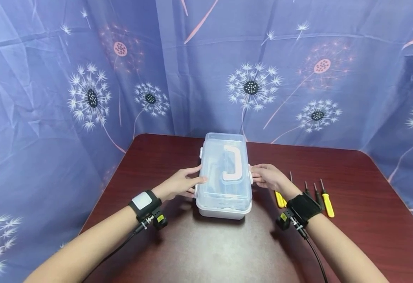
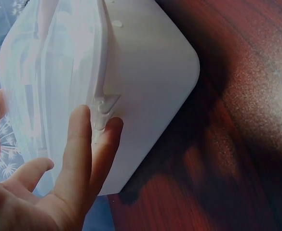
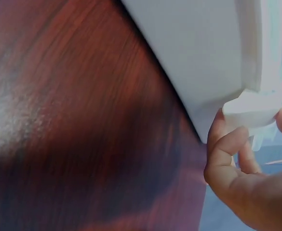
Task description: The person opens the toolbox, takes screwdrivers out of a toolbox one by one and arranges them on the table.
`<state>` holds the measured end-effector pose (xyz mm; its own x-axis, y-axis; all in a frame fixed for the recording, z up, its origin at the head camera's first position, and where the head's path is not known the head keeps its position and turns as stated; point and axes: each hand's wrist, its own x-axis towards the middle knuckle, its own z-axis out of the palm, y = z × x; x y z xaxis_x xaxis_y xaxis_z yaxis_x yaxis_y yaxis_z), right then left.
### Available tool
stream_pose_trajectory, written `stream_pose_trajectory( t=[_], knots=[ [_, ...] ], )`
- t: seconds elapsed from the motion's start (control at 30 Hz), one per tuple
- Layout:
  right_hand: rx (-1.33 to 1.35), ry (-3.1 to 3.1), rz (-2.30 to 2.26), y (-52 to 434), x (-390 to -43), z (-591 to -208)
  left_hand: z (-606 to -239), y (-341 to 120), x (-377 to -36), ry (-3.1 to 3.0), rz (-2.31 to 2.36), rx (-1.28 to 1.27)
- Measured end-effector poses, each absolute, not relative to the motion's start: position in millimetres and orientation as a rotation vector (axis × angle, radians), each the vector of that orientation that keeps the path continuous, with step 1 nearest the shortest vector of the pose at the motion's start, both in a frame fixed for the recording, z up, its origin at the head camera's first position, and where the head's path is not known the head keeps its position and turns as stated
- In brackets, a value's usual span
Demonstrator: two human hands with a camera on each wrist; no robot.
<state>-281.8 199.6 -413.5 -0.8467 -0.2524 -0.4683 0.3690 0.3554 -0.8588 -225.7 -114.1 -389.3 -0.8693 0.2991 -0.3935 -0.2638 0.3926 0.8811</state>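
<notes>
A: Where, the clear plastic storage box with white lid and handle (image 1: 224, 177)?

B: Standing on the dark red wooden table (image 1: 206, 243), about mid-width, lid on, white handle lying flat on top.

A: And the left hand (image 1: 178, 184)?

B: Pressed flat against the box's left side. Fingers (image 2: 80, 144) straight and held together, tips lying along the lid seam beside the small white latch (image 2: 104, 103). Thumb spread apart from the rest, over the clear lid.

A: The right hand (image 1: 268, 177)?

B: At the box's right side. Fingers (image 3: 225, 144) curled, pinching the white side latch (image 3: 251, 108) between thumb and fingertips.

A: Anything else near the box?

B: To its right, just past the right wrist, a row of small screwdrivers (image 1: 317, 194) lying on the table, two with yellow handles, one partly hidden under the wrist. Black wrist straps with cables on both arms. Behind the table, a blue cloth with a dandelion print (image 1: 252, 86).
</notes>
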Motion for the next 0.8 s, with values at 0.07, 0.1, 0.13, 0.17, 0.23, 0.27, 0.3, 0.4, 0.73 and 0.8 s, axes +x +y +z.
stream_pose_trajectory(
  t=[0.07,0.1,0.13,0.17,0.23,0.27,0.3,0.4,0.73,0.8],
  knots=[
    [0.125,2.087,-1.530,197.1,-282.6,-411.0,-388.0,-114.2,-226.8,2.157,1.505,0.041],
    [0.130,2.091,-1.531,196.1,-282.7,-409.5,-387.9,-114.1,-227.2,2.157,1.509,0.047],
    [0.124,2.100,-1.524,195.3,-282.6,-408.1,-387.9,-113.8,-227.3,2.154,1.517,0.052],
    [0.123,2.113,-1.518,194.7,-282.3,-406.9,-388.1,-113.4,-227.3,2.151,1.523,0.054],
    [0.123,2.141,-1.506,193.7,-281.5,-405.5,-389.3,-112.5,-226.9,2.142,1.532,0.061],
    [0.123,2.151,-1.500,193.2,-280.9,-405.3,-390.0,-112.1,-226.6,2.138,1.534,0.060],
    [0.116,2.160,-1.493,193.1,-280.3,-405.2,-390.8,-112.0,-226.2,2.135,1.532,0.059],
    [0.105,2.184,-1.476,191.7,-278.8,-405.2,-393.1,-111.8,-224.5,2.128,1.539,0.052],
    [0.092,2.175,-1.518,188.6,-279.3,-403.2,-392.7,-110.2,-224.9,2.139,1.551,0.078],
    [0.096,2.153,-1.538,187.7,-279.5,-404.3,-393.0,-111.0,-224.8,2.136,1.553,0.077]
  ],
)
